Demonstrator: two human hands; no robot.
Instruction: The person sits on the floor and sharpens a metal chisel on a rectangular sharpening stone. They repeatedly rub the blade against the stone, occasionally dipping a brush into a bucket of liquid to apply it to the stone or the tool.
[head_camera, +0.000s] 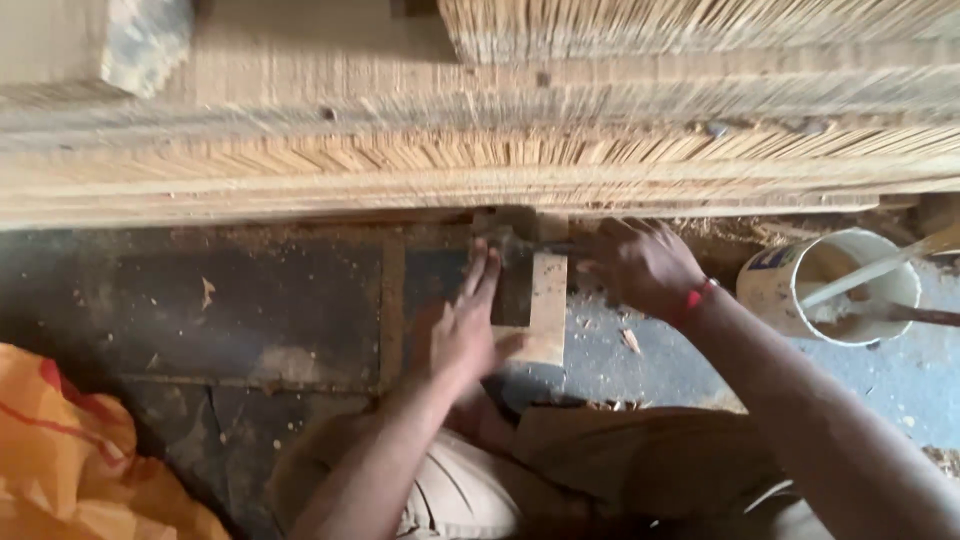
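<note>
Fingers (484, 272) of the left hand (462, 325) stretched flat on a small wooden block (547, 300), right hand (642, 265) curled beside the block's top, grip contents unclear, block's upper end blurred, white bucket (790, 300) right of block.

We look straight down under the edge of a stack of wooden planks (480, 150), their end grain running across the top of the view. Left hand (462, 325) lies flat, fingers extended, pressing on a small wooden block (545, 300) that stands on the dark floor (250, 310). Right hand (640, 265), a red band at the wrist, is curled closed near the block's top end, just below the planks; what it grips is too blurred to tell. A white bucket (790, 285) with sticks in it sits to the right, apart from the hand. Orange cloth (70, 460) at lower left. Sawdust scattered on the floor.
</note>
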